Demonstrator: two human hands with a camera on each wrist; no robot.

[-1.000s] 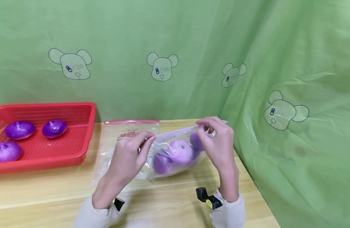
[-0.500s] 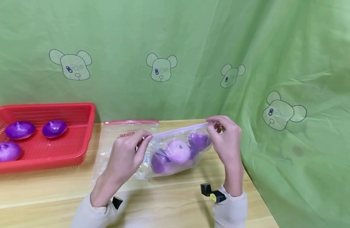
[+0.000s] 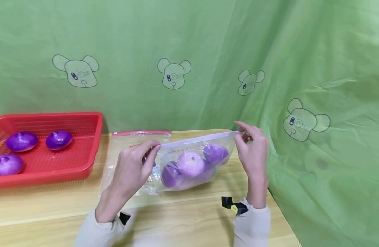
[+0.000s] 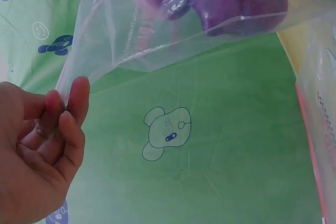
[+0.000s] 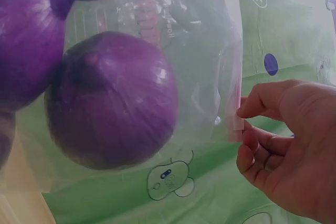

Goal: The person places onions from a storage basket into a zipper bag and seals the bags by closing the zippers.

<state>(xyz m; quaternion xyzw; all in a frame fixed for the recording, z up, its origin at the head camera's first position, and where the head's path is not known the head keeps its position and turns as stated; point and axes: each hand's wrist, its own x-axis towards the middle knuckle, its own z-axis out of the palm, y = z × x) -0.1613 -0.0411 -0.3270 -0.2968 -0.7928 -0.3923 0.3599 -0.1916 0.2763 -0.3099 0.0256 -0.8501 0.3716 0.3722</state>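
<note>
A clear zip bag (image 3: 192,164) with three purple onions (image 3: 191,164) inside rests on the wooden table (image 3: 189,219). My left hand (image 3: 132,168) pinches the left end of its top strip, and my right hand (image 3: 252,151) pinches the right end. The strip is stretched straight between them. In the left wrist view my left hand (image 4: 47,145) pinches the bag corner (image 4: 71,85) between thumb and fingers. Close up in the right wrist view, one onion (image 5: 113,98) fills the bag, while my right hand (image 5: 283,145) pinches the bag's seal edge (image 5: 235,121).
A second, flat zip bag (image 3: 132,151) with a red strip lies behind the held one. A red basket (image 3: 84,151) at the left holds three more purple onions (image 3: 58,139). A green curtain (image 3: 316,103) hangs behind and along the right table edge.
My right hand has slid rightward along the bag's top strip to its far end. The strip now stretches longer between both hands. My left hand has stayed at its end.
</note>
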